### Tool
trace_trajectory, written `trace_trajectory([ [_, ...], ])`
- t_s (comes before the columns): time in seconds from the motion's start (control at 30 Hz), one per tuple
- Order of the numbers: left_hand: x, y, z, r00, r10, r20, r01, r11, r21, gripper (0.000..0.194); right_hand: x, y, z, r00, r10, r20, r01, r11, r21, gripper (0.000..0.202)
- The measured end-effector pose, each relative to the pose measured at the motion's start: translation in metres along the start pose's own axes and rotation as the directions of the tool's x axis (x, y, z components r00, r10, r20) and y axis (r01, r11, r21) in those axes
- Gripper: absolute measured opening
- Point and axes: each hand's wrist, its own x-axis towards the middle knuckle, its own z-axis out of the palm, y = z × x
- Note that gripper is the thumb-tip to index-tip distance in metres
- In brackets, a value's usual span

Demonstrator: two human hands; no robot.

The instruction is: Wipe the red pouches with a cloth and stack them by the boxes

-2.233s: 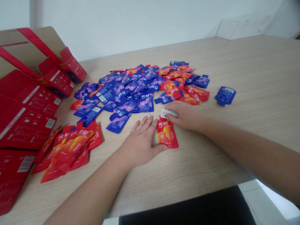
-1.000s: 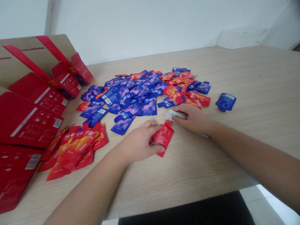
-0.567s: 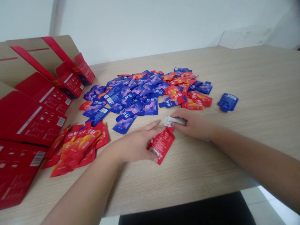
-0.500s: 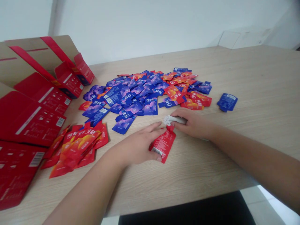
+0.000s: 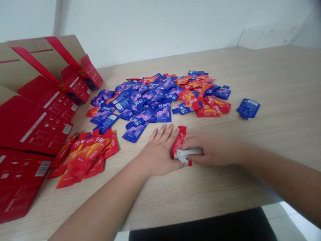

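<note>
A small red pouch (image 5: 178,142) lies on the table between my hands, its back with print turned up. My left hand (image 5: 160,152) rests flat at the pouch's left edge, its fingers stretched out; thumb and forefinger border the pouch. My right hand (image 5: 210,149) is closed around a white handled tool (image 5: 184,154), whose head is over the lower part of the pouch. The tool's exact kind is not clear, and the fingers hide much of its handle.
Red orange-pictured pouches (image 5: 86,154) are stacked at the left. Behind the hands spreads a pile of blue and red pouches (image 5: 150,97). A single blue pouch (image 5: 248,108) lies at the right. Red cartons (image 5: 37,124) line the left side, before a white wall (image 5: 163,30).
My right hand has brought the white tool down from the pouch's top end to its lower part. My left hand has shifted right and flattened out; the pouch now sits further up the table.
</note>
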Motion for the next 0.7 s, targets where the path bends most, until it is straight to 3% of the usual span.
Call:
trace_trajectory([
  [0.2,0.003,0.001,-0.002,0.999,-0.008,0.035,0.009,1.0,-0.028,0.123,0.014,0.016,0.01,0.974,0.085,-0.208,-0.11,0.988,-0.109,0.022],
  [0.33,0.0,0.0,-0.004,0.999,0.011,0.045,-0.011,1.0,-0.012,0.123,0.017,0.021,0.007,0.976,0.073,-0.203,-0.099,0.988,-0.121,0.021],
  [0.43,-0.004,-0.005,-0.005,0.999,0.05,0.007,-0.05,0.997,-0.056,0.099,0.015,0.024,0.005,0.977,0.069,-0.202,-0.087,0.993,-0.084,0.021],
  [0.57,-0.001,-0.016,-0.007,0.983,0.067,-0.169,-0.081,0.994,-0.079,0.053,0.012,0.028,0.003,0.979,0.072,-0.192,-0.077,0.997,-0.021,0.019],
  [0.7,0.009,-0.023,-0.007,0.962,0.112,-0.25,-0.123,0.992,-0.03,0.051,0.012,0.028,0.001,0.968,0.084,-0.238,-0.078,0.996,0.035,0.015],
])
